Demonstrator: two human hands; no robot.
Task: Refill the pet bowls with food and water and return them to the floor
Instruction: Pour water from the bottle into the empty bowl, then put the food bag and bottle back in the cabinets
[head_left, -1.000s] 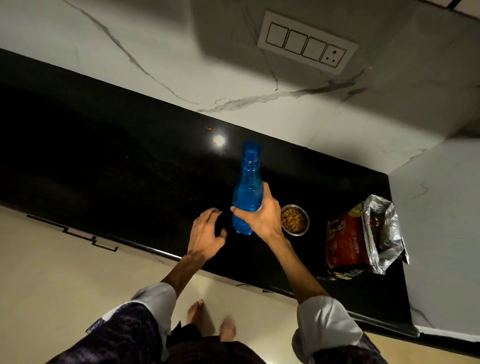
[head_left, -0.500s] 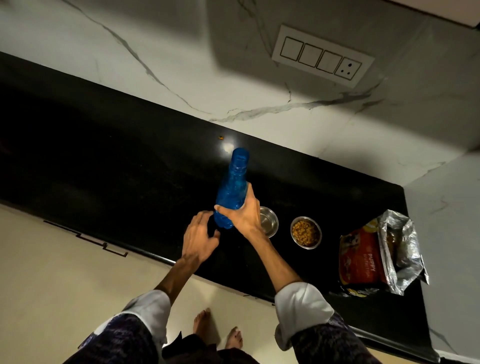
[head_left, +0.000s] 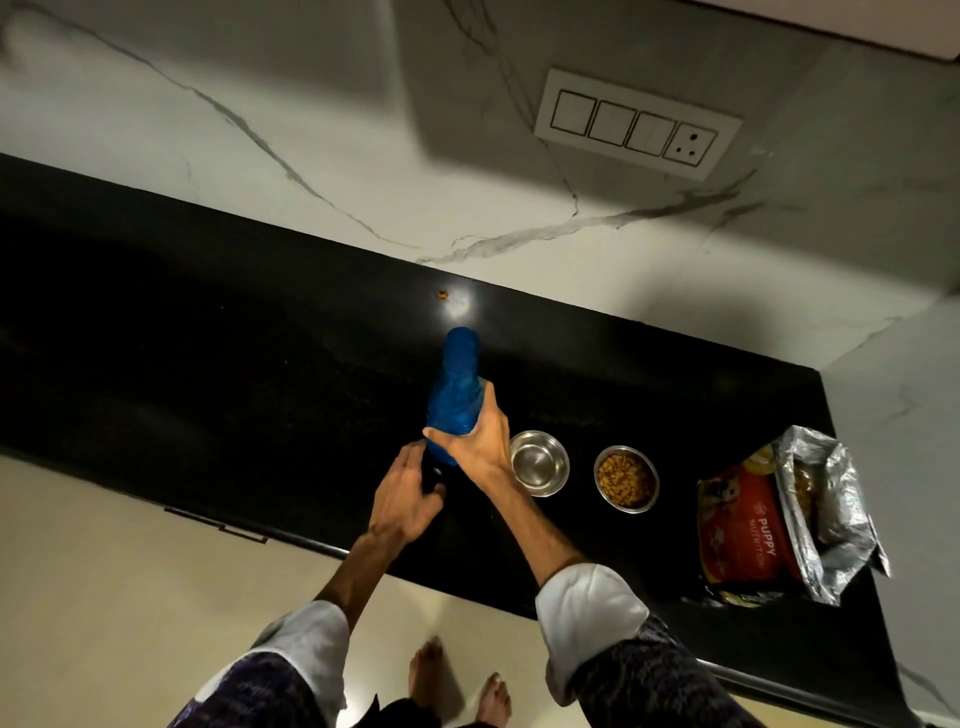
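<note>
A blue plastic water bottle (head_left: 456, 385) stands upright on the black counter (head_left: 208, 364), its cap on. My right hand (head_left: 480, 441) grips its lower body. My left hand (head_left: 406, 496) hovers just below the bottle's base, fingers apart, holding nothing. Right of the bottle sits an empty steel bowl (head_left: 538, 462). Further right, a second steel bowl (head_left: 626, 479) holds brown kibble.
An open red and silver puppy food bag (head_left: 779, 519) lies at the counter's right end by the side wall. A stray kibble (head_left: 441, 295) lies near the marble back wall. A switch panel (head_left: 636, 123) is on that wall. My bare feet are on the floor below.
The bottle has shifted left in my right hand, uncovering the empty steel bowl beside it. My left hand has come closer to the bottle's base.
</note>
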